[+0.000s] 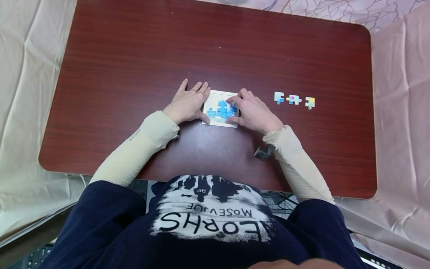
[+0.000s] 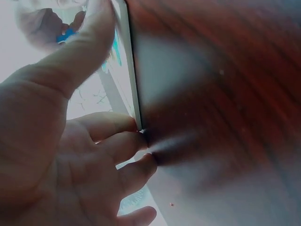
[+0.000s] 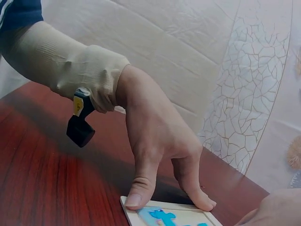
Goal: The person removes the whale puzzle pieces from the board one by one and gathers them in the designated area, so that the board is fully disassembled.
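In the head view, a small pale puzzle tray [image 1: 220,124] lies at the middle of the table, with several blue jigsaw pieces [image 1: 222,109] in it. My left hand [image 1: 188,104] spreads along the tray's left side, thumb at the near corner and fingertips at the far one. The left wrist view shows those fingers [image 2: 129,141] touching the tray's edge. My right hand [image 1: 253,112] reaches over the tray's right side. Its thumb [image 3: 136,200] presses near a light-blue piece, and another finger [image 3: 202,200] touches the far rim. The right hand partly hides the pieces.
Three loose jigsaw pieces lie in a row to the right: a white-and-blue piece [image 1: 279,97], a piece with a pink mark [image 1: 294,99] and a yellow-patterned piece [image 1: 310,102]. The dark red table [image 1: 134,45] is bordered by pale curtains [image 1: 399,112].
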The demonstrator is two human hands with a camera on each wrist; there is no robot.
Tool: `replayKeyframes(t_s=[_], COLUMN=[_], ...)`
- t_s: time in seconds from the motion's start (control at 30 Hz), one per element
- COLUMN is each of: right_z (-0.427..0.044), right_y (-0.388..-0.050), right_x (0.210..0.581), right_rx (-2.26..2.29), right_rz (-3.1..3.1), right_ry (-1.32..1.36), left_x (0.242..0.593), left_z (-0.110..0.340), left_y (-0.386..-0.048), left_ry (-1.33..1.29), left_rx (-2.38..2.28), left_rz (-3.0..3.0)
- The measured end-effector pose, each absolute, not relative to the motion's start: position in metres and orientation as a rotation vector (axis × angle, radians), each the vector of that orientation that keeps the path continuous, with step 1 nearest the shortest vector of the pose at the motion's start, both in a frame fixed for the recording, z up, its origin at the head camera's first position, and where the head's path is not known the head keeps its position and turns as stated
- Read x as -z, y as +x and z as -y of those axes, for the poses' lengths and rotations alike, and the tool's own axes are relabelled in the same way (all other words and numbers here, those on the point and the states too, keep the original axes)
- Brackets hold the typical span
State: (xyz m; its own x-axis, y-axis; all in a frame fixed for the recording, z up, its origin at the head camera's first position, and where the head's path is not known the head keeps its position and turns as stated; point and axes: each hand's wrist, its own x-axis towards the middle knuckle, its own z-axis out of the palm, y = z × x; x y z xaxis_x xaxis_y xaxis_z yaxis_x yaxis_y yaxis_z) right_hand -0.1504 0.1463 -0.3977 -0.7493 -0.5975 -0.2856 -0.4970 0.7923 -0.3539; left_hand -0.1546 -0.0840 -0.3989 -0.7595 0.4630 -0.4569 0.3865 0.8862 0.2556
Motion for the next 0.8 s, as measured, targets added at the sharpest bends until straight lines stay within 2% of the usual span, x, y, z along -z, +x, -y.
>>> replayKeyframes(t_s=[0.8], right_z=[-0.1451], right_y=[-0.1478], right_x=[0.3997], right_rx=[0.441], right_rz=[-2.599], right_ry=[-0.839], left_x=[0.3971], left_z=[0.0859], left_y=[-0.159], left_ry=[0.621], left_rx=[-0.19], left_rz=[-2.492])
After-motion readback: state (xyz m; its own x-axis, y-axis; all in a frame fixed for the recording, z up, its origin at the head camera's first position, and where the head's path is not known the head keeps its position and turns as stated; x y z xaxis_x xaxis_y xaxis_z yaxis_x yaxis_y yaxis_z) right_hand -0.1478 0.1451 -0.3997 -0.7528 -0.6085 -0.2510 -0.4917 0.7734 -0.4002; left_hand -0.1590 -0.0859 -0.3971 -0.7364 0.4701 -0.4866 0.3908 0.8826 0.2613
